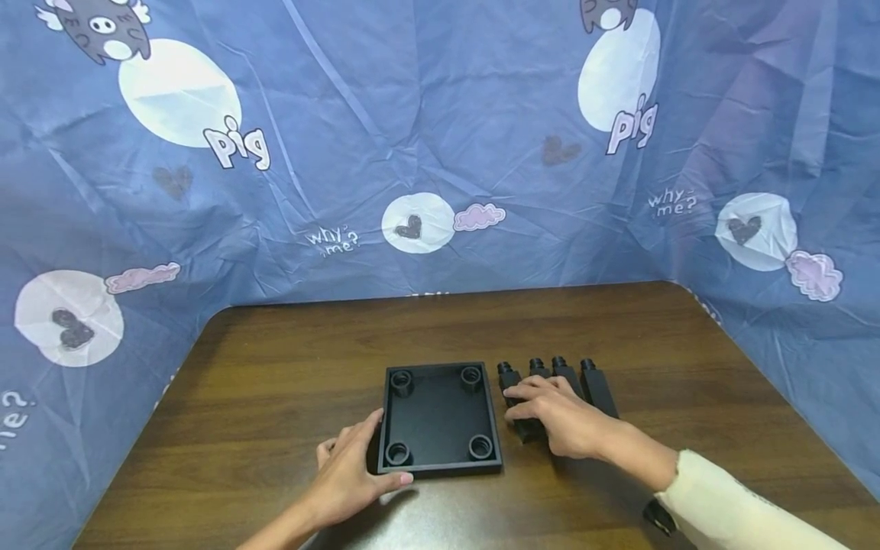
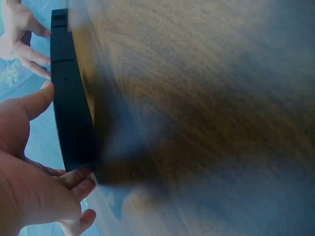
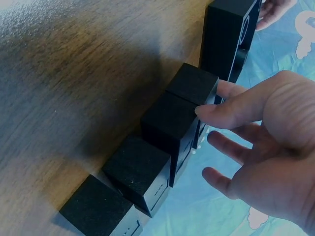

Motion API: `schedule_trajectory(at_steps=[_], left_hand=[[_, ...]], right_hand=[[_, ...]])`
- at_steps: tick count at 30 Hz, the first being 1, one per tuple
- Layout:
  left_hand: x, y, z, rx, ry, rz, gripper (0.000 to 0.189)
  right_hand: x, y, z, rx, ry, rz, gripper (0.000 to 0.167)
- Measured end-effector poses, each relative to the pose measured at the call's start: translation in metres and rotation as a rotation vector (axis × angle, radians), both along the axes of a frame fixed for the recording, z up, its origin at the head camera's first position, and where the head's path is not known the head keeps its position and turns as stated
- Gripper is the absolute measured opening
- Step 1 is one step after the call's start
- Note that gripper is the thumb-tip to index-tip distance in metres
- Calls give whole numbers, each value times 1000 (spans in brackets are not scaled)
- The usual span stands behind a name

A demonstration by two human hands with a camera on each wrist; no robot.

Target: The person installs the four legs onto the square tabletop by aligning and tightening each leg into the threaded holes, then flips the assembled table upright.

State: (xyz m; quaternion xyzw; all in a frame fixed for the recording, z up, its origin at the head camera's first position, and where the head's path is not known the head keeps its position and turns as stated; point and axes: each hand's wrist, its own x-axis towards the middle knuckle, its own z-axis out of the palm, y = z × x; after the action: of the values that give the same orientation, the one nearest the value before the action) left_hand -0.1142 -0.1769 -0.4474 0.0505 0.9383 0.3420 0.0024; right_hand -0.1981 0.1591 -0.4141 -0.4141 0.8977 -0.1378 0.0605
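A black square tray-like base (image 1: 440, 412) lies on the wooden table with its rim up and a round threaded socket in each corner. My left hand (image 1: 349, 467) grips its near left corner, thumb on the near edge and fingers along the left side. Right of the base lie several black square legs (image 1: 600, 389) with threaded ends pointing away. Over the leftmost legs is my right hand (image 1: 560, 416), fingers loosely spread. In the right wrist view its thumb (image 3: 211, 115) overlaps the edge of a leg (image 3: 170, 115), while the other fingers reach above the tops.
The wooden table (image 1: 296, 367) has a patterned blue cloth (image 1: 344, 153) hanging behind and at both sides. A small dark object (image 1: 658, 517) shows under the right sleeve, at the near side of the table.
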Motion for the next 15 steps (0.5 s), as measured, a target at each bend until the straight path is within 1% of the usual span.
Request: schedule_trajectory(at_steps=[3,9,15], left_hand=[[-1,0,0,-2,-3,-2,106],[-1,0,0,-6,-12,-3,106],[-2,0,0,-4,-25,-1,107]], right_hand=[[-1,0,0,7,8,-5,70],[-1,-1,0,7,52,-6,65],[-1,-2,-4,-3,90,15,64]])
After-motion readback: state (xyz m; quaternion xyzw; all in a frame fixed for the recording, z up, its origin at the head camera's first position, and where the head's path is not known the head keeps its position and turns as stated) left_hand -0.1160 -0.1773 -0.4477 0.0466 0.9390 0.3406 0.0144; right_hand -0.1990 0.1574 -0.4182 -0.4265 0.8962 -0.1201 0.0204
